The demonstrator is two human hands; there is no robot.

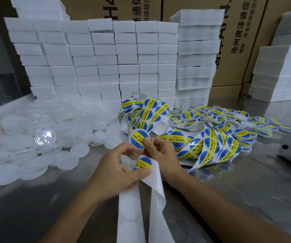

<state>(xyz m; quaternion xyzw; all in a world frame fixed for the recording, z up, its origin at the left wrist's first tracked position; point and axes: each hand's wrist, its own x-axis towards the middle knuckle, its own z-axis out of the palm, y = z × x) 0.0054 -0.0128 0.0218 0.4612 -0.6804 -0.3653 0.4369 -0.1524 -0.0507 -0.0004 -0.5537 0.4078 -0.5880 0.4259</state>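
Above the steel table (pixel 229 190), the labelled lid (pixel 139 139) is pinched at its lower edge by the right hand (pixel 160 153), while the left hand (pixel 116 169) grips the backing strip (pixel 156 183), likely keeping the next label (pixel 144 163) ready, between blank lids (pixel 36 137) and finished lids (pixel 229 118).

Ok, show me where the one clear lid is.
In the head view, the clear lid lies on the left of the table, on the pile of white lids, well left of the left hand.

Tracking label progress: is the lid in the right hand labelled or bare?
Labelled: a blue-yellow sticker covers the lid the right hand pinches; left hand holds strip.
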